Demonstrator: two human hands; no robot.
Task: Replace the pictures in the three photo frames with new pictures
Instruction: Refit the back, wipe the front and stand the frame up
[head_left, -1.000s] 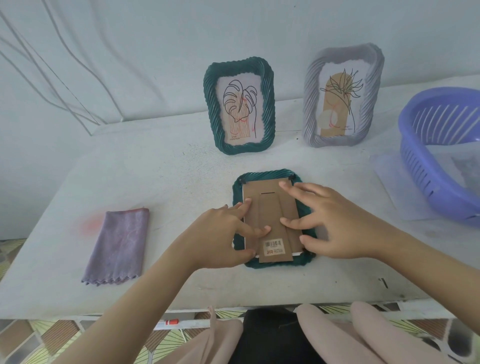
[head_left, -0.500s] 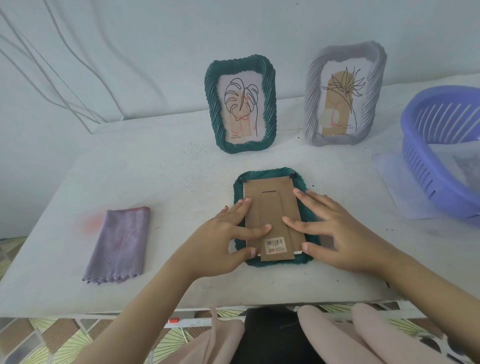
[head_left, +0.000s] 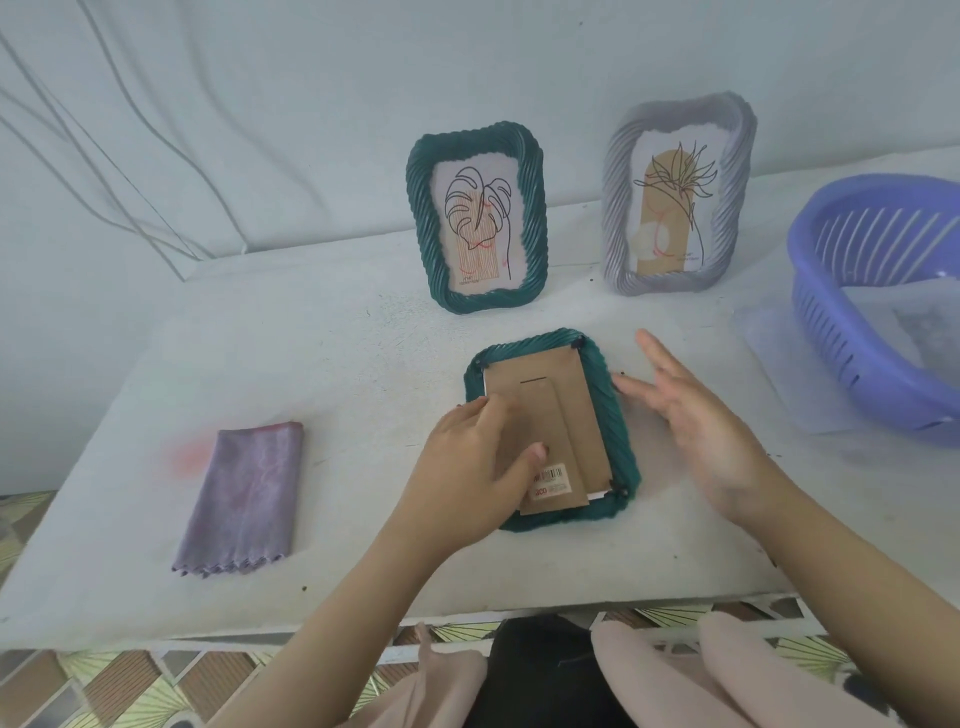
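Note:
A green photo frame (head_left: 617, 415) lies face down in the middle of the white table, its brown cardboard backing (head_left: 566, 415) facing up. My left hand (head_left: 467, 473) rests on the backing's left side, fingers and thumb pressed flat on it. My right hand (head_left: 696, 415) hovers just right of the frame, fingers spread, holding nothing. Behind stand a second green frame (head_left: 475, 223) with a leaf drawing and a grey frame (head_left: 675, 192) with a plant drawing, both upright against the wall.
A folded purple cloth (head_left: 244, 499) lies at the left of the table (head_left: 337, 364). A purple plastic basket (head_left: 852, 312) sits at the right edge over a clear plastic sheet (head_left: 779, 364). Cables hang on the wall at left. My knees are below the table's front edge.
My right hand has lifted off the backing and moved out to the right of the frame. My left hand stays on the backing, its fingers shifted slightly upward.

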